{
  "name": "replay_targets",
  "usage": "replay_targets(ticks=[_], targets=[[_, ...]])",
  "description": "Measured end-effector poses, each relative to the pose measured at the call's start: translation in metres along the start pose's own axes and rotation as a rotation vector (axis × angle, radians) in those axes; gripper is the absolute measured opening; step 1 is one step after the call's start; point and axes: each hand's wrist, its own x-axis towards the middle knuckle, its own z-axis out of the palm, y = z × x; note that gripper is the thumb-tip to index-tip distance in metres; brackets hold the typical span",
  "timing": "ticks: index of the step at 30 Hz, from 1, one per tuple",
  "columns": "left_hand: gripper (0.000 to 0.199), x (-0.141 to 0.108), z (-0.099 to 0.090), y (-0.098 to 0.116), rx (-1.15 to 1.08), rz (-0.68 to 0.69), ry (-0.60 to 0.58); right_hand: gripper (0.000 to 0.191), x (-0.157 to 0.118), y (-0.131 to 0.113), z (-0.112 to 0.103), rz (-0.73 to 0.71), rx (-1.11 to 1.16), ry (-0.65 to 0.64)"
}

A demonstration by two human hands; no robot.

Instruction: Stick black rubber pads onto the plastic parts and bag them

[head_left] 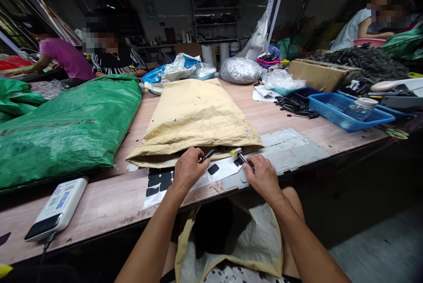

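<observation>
My left hand (190, 169) is closed on a small black stick-like part (206, 156), just in front of the mouth of a cream woven sack (198, 107). In my right hand (262, 175) is a small hammer (243, 158) with a metal handle and a yellowish head, the head pointing toward the sack. The sack lies flat on the table, its mouth facing me and slightly gaping, with dark contents barely showing. Under my hands lies a white sheet with black rounded squares (160, 181), beside a grey board (291, 146). A second sack (277, 248) hangs open at my lap.
A green sack (76, 129) and a white power bank (57, 210) with a cable lie left. To the right are black parts (295, 107), a blue tray (350, 113) holding a clear jar, and a cardboard box (317, 74). Several people sit across the room.
</observation>
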Motion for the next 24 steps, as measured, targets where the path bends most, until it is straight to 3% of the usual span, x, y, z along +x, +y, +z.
replay_targets(ticks=[5, 10, 15, 24], targets=[[0.011, -0.027, 0.013, -0.006, -0.159, 0.073, -0.129, 0.013, -0.001, -0.001, -0.001, 0.008, 0.013, 0.003], [0.016, -0.035, 0.028, -0.011, -0.208, 0.105, -0.074, 0.016, 0.0, 0.0, -0.001, 0.006, 0.037, 0.015], [0.016, -0.035, 0.03, -0.015, -0.232, 0.133, -0.072, 0.019, -0.005, -0.003, -0.003, 0.002, 0.09, 0.052], [0.016, -0.035, 0.03, -0.017, -0.317, 0.102, -0.065, 0.017, -0.032, -0.037, -0.024, -0.042, 0.412, 0.004]])
